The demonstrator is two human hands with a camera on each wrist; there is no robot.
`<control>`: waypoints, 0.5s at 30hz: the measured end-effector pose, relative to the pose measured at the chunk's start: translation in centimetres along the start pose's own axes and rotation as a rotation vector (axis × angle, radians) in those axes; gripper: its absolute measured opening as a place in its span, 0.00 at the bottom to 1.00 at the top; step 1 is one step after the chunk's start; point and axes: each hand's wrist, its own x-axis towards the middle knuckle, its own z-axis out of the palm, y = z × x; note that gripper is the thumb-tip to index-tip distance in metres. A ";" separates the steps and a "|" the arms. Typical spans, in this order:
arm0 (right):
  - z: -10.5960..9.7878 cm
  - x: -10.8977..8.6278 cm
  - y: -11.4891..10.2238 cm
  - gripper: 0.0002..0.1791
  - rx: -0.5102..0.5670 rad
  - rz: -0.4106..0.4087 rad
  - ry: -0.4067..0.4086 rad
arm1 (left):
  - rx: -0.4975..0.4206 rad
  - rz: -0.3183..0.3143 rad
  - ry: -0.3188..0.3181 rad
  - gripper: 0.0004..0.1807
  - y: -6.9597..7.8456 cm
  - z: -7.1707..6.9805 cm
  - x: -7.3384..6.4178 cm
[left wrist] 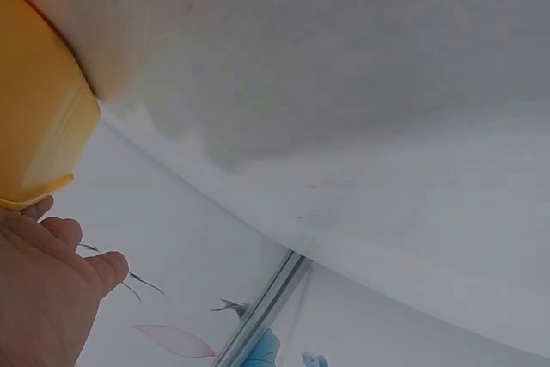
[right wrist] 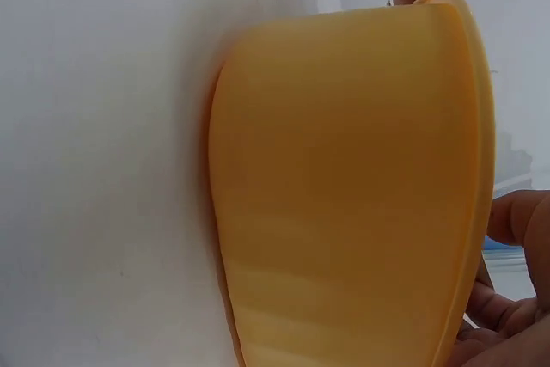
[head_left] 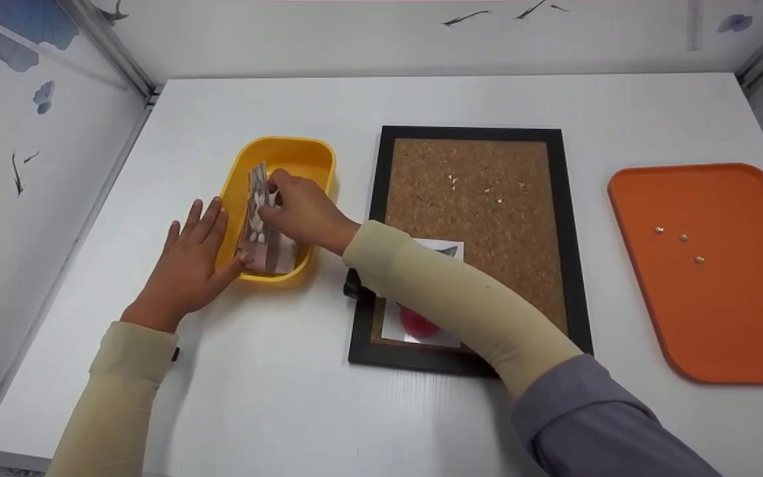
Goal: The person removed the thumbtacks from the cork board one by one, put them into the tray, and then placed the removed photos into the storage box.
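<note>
At the left of the head view, a yellow plastic bin [head_left: 297,149] holds printed picture cards. My right hand [head_left: 305,211] reaches into it and pinches an upright picture card [head_left: 257,205] between thumb and fingers. Below that card, another card [head_left: 282,260] lies in the bin's near end. Along the bin's left rim rests my left hand [head_left: 191,265], its fingers extended and its thumb at the near corner. In the left wrist view, the left hand [left wrist: 43,290] meets the bin's rim. The bin's wall [right wrist: 344,169] hides much of the right hand [right wrist: 524,315] in the right wrist view.
A black-framed corkboard [head_left: 474,212] lies in the middle, with several small gold pins in it. On its lower left sits a white picture card [head_left: 396,326] with a red shape, partly covered by my right forearm. An orange tray [head_left: 739,318] with 3 small metallic pins stands at right.
</note>
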 end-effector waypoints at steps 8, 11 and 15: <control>0.6 -0.6 -0.6 0.31 -0.245 -0.066 -0.041 | 0.001 0.002 0.008 0.48 0.0 0.0 0.0; 1.0 -0.8 -0.9 0.36 -0.426 -0.079 -0.051 | 0.002 -0.003 -0.001 0.48 0.0 0.0 0.0; 1.3 -1.1 -1.0 0.40 -0.576 -0.081 -0.040 | 0.002 -0.005 -0.009 0.48 0.0 -0.1 0.0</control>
